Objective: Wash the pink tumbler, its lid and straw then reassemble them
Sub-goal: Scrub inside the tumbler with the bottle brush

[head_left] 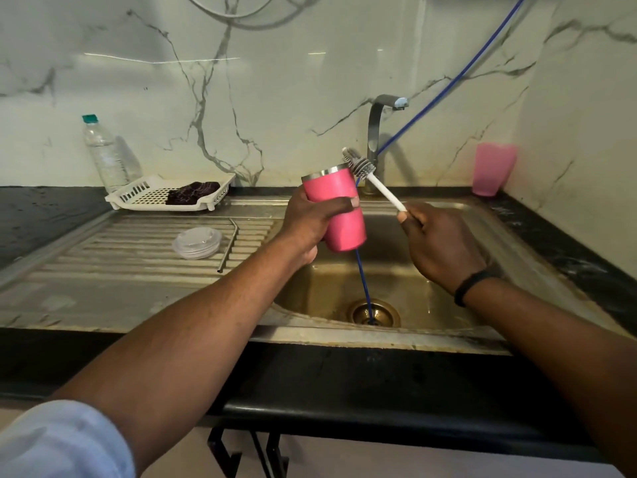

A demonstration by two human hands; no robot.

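Observation:
My left hand grips the pink tumbler round its middle, holding it above the sink basin with its steel rim tilted up and to the right. My right hand holds the white handle of a bottle brush, whose grey bristle head sits just outside the tumbler's rim. The clear lid lies flat on the ribbed drainboard. The metal straw with a bent top lies right of the lid.
A steel tap stands behind the basin, and a thin blue hose runs from it down into the drain. A white tray holding a dark scrubber, a plastic water bottle and a pink plastic cup line the back of the counter.

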